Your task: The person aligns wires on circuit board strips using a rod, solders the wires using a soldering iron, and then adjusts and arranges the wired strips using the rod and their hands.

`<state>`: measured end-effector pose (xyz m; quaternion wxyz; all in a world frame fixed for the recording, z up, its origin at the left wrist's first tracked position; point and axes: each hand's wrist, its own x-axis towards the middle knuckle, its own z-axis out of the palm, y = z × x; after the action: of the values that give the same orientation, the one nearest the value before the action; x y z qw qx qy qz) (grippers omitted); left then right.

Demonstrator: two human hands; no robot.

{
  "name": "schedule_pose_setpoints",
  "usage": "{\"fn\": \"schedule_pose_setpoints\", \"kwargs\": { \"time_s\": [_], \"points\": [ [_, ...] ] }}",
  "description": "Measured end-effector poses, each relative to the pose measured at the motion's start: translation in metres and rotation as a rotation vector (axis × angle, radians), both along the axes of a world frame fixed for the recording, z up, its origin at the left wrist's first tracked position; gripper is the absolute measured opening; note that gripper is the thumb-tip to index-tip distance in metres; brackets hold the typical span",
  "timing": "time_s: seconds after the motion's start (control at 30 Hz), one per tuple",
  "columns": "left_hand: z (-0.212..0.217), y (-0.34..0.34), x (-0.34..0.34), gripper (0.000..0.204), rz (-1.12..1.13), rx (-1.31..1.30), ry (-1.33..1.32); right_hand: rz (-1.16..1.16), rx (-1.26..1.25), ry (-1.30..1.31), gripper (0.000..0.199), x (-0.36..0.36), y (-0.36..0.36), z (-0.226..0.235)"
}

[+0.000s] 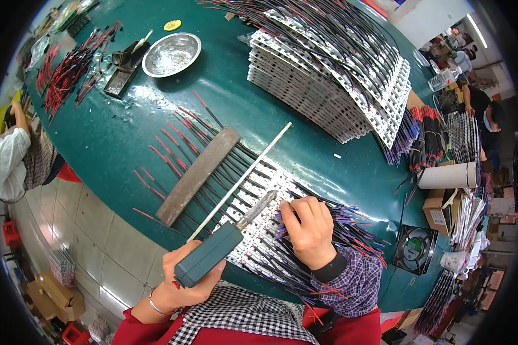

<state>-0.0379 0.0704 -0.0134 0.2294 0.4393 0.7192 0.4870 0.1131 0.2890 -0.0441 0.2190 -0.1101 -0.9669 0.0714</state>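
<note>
A green worktable (230, 95) fills most of my head view, with a tiled floor (101, 247) at the left and other people at the edges, one in a pale top (8, 164) nearest. In front of me a flat white board (275, 179) lies near the table's close edge, with black wires fanning out on both sides. On the left a brown bar (198, 175) lies across the red-tipped ones, and a thin white rod (240, 181) runs slantwise between the bar and the board's middle.

I see the left hand (193, 273) wrapped around the green handle of a soldering iron (213, 252), its metal end pointing up and right over the board. The right hand (312, 230) is above the purple-tipped wires (351, 230), fingers curled and thumb close to the forefinger; I can't tell from here whether they pinch anything.

Beyond stand a tall stack of white boards (305, 95), a metal bowl (171, 54) and a yellow disc (172, 25). A black fan (415, 249) lies to the right.
</note>
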Motion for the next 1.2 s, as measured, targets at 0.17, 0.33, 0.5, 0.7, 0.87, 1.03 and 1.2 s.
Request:
{"fn": "schedule_pose_setpoints", "kwargs": {
  "time_s": [0.17,0.33,0.5,0.7,0.87,1.03,1.2],
  "points": [
    [0.002,-0.005,0.000,0.026,0.014,0.031,-0.020,0.030,-0.041,-0.025,0.032,0.002,0.003,0.010],
    [-0.003,-0.014,0.001,0.028,0.065,-0.001,-0.106,0.032,-0.049,0.141,0.042,0.012,-0.005,0.021],
    [-0.006,-0.013,0.002,0.029,0.084,0.030,-0.086,-0.101,0.023,-0.037,0.051,0.007,-0.009,0.004],
    [-0.004,-0.017,0.003,0.029,0.074,-0.004,-0.116,-0.036,-0.020,-0.096,0.045,0.010,-0.010,0.000],
    [-0.004,-0.013,0.002,0.029,0.000,-0.018,0.032,-0.046,-0.062,-0.046,0.057,0.008,-0.012,0.003],
    [0.000,-0.010,0.005,0.029,0.061,-0.020,-0.169,-0.019,-0.040,-0.019,0.037,0.009,-0.011,0.001],
    [-0.004,-0.007,0.003,0.029,0.018,0.033,-0.060,-0.012,-0.032,-0.024,0.034,0.008,-0.011,-0.001]
  ]
}}
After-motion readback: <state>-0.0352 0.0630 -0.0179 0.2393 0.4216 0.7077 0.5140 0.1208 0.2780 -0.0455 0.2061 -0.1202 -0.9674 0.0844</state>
